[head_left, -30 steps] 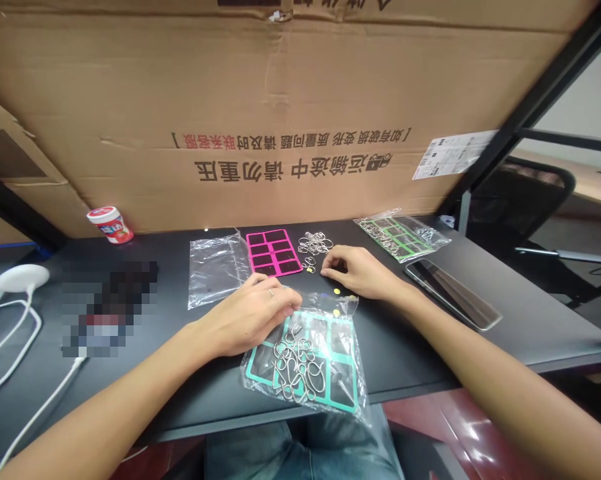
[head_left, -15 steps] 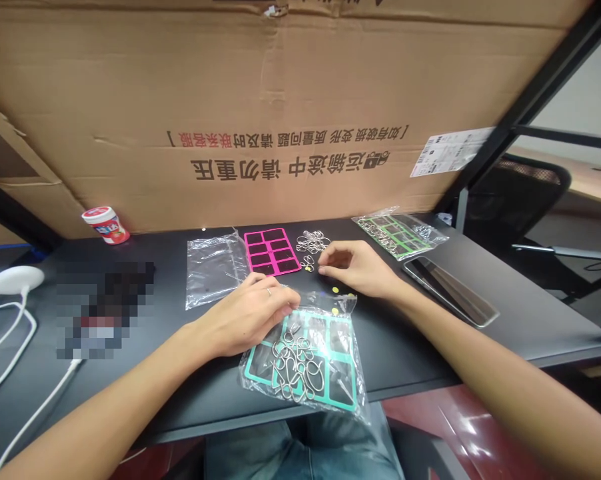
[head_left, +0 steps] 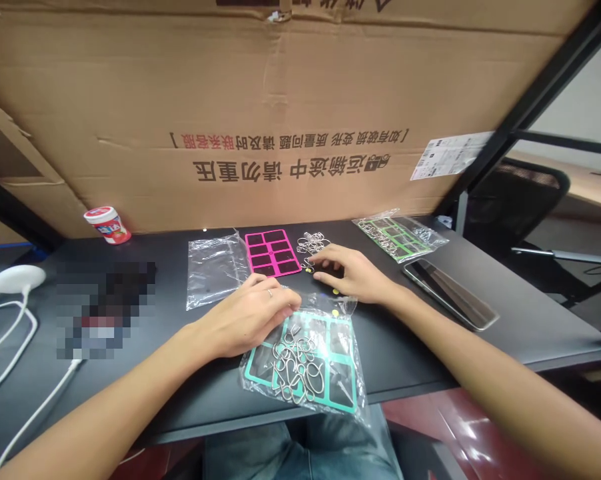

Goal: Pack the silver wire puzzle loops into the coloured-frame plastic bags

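Observation:
My left hand (head_left: 263, 310), a ring on one finger, is closed at the upper left edge of a clear plastic bag (head_left: 348, 393). Inside that bag lie a teal grid board (head_left: 330, 357) and a tangle of metal wire puzzle pieces (head_left: 295, 367). My right hand (head_left: 353, 273) hovers low over the black desk, thumb and index finger apart, with nothing visible between them. Just beyond its fingertips is a pile of loose metal wire pieces (head_left: 313, 241), with one smaller wire piece (head_left: 307, 263) nearer. A pink grid board (head_left: 272, 252) lies to the left of them.
Small yellow discs (head_left: 335, 313) dot the desk near the bag. An empty clear bag (head_left: 215, 270) lies left of the pink board. A green-board packet (head_left: 398, 237) and a phone (head_left: 450, 293) are at right, a red-white tub (head_left: 108, 225) at far left. Cardboard (head_left: 280, 87) stands behind.
My right hand has shifted slightly left and towards me, and its thumb and index finger have spread apart. My left hand and the teal-board bag stay in place.

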A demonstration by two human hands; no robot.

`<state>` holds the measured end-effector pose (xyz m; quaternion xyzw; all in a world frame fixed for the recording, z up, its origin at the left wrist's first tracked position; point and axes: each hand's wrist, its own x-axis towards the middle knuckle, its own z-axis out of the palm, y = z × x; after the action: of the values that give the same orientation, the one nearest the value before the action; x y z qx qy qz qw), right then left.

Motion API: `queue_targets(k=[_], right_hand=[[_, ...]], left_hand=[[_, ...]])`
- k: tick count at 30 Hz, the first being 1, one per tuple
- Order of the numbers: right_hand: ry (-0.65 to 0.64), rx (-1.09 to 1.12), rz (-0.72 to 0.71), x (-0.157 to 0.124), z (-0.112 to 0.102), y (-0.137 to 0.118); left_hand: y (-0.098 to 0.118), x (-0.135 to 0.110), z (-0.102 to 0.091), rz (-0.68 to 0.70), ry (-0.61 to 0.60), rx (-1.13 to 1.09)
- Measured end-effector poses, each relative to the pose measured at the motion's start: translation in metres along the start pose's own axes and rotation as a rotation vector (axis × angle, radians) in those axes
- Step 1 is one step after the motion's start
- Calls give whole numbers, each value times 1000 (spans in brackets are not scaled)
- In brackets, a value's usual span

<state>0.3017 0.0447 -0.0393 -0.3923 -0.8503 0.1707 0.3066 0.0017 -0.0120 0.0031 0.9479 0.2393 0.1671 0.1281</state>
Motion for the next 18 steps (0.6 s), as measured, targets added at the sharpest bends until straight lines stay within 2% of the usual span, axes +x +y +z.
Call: queue_targets(k=[6,18], right_hand=[[-29,-130,-31,2,12,-1],[-65,-184,-10,0,5,1]], left_hand=[[1,1,-2,0,-9,2],[-1,0,0,-12,-11,10]])
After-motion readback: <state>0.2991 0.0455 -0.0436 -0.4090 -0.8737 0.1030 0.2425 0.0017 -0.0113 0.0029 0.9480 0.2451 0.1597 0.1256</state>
